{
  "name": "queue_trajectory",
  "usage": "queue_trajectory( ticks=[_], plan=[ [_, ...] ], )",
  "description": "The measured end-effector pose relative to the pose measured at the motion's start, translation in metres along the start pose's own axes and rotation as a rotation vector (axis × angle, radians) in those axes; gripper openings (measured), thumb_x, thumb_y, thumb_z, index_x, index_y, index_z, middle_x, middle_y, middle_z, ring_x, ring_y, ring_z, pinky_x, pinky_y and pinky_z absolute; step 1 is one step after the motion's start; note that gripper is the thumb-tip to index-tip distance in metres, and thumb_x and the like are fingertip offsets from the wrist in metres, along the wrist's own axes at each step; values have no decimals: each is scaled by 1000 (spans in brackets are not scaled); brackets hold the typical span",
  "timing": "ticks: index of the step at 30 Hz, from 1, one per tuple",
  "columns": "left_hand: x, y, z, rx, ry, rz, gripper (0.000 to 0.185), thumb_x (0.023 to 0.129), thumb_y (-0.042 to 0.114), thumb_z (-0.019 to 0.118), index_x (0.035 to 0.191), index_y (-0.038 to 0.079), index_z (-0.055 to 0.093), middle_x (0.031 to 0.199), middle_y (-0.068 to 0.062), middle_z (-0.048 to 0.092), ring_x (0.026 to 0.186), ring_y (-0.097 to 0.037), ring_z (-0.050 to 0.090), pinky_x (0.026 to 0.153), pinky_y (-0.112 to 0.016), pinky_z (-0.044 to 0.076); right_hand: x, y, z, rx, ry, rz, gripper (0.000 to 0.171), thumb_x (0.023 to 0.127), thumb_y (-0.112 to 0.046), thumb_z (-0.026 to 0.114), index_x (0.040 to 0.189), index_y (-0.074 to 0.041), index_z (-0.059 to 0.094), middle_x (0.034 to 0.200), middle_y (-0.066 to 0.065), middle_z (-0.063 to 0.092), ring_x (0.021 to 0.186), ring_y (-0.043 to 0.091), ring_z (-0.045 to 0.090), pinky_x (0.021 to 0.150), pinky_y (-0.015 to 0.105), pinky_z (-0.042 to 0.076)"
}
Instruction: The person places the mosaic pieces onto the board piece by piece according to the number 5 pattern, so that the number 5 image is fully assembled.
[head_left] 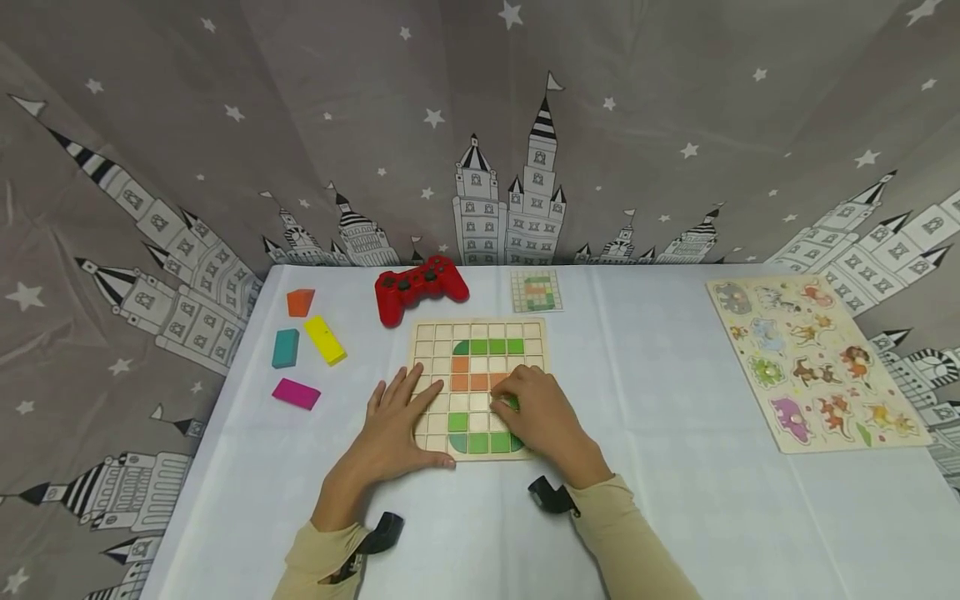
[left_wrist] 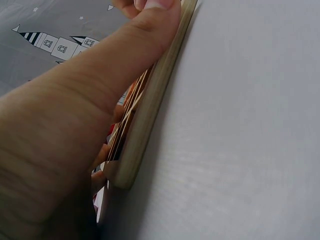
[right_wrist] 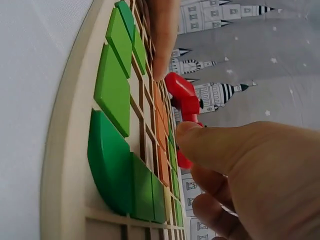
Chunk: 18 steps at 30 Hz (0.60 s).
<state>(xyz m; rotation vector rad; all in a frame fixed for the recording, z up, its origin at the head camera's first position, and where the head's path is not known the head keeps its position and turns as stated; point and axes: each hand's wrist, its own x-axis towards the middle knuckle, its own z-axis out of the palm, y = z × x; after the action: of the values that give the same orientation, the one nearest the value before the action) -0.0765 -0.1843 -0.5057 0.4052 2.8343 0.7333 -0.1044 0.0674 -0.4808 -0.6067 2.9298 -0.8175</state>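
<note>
While both flat on 1 grid board point(head_left: 424, 333): L hand point(head_left: 393, 425) fingers splayed, R hand point(head_left: 542, 417) maybe pinching tile; 4 blocks point(head_left: 324, 339).

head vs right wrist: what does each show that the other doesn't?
Head only: both forearms, the left hand flat on the grid board's left side, four coloured blocks at the table's left, the small pattern card, the animal peg puzzle at right, and the white tablecloth.

Right wrist only: a close edge-on look at the green tiles seated in their cells, including the rounded corner piece.

Both: the board, the right hand over its lower right, orange tiles, the red game controller, and the castle-print backdrop.
</note>
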Motion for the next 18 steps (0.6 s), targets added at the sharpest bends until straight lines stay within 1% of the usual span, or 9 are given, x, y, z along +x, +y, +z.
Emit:
queue_trajectory(
  ticks=[2, 4, 8, 10, 14, 18],
  plan=[
    [0, 0, 0, 5, 3, 4, 116, 61, 67, 87, 157, 19, 42, 171, -16, 17, 158, -42, 11, 124, -67, 6, 0, 2, -1, 22, 6, -15, 11, 92, -25, 77, 98, -17, 80, 94, -4, 67, 87, 16, 58, 89, 39, 51],
    [1, 1, 0, 6, -1, 5, 117, 61, 67, 87, 157, 19, 42, 171, -16, 16, 158, -42, 11, 124, -67, 6, -1, 2, 1, 9, -9, -51, 11, 92, -26, 77, 98, -18, 80, 94, -5, 68, 88, 15, 59, 88, 37, 51],
    [1, 2, 0, 5, -14, 8, 117, 62, 67, 87, 158, 20, 40, 172, -16, 15, 158, -42, 10, 124, -67, 5, -1, -7, 10, -19, -60, -129, 9, 91, -29, 77, 96, -22, 81, 93, -8, 69, 89, 12, 60, 81, 32, 50],
    [2, 3, 0, 3, -20, 5, 117, 62, 67, 87, 158, 20, 39, 172, -15, 15, 158, -41, 9, 124, -66, 4, -1, -13, 13, -37, -63, -151, 8, 91, -30, 78, 96, -24, 82, 92, -9, 69, 88, 12, 59, 78, 30, 48],
    [3, 4, -1, 8, -22, 6, 117, 63, 68, 86, 159, 21, 39, 172, -14, 14, 158, -40, 8, 124, -66, 4, 0, -21, 16, -72, -32, -166, 8, 90, -31, 78, 94, -24, 82, 90, -9, 69, 86, 12, 58, 76, 29, 46],
    [3, 4, -2, 5, -16, 4, 117, 62, 67, 87, 158, 20, 40, 172, -14, 15, 158, -41, 9, 124, -67, 4, 1, -24, 18, -95, -20, -162, 8, 90, -31, 79, 93, -25, 82, 89, -10, 69, 85, 12, 57, 75, 28, 46]
  ],
)
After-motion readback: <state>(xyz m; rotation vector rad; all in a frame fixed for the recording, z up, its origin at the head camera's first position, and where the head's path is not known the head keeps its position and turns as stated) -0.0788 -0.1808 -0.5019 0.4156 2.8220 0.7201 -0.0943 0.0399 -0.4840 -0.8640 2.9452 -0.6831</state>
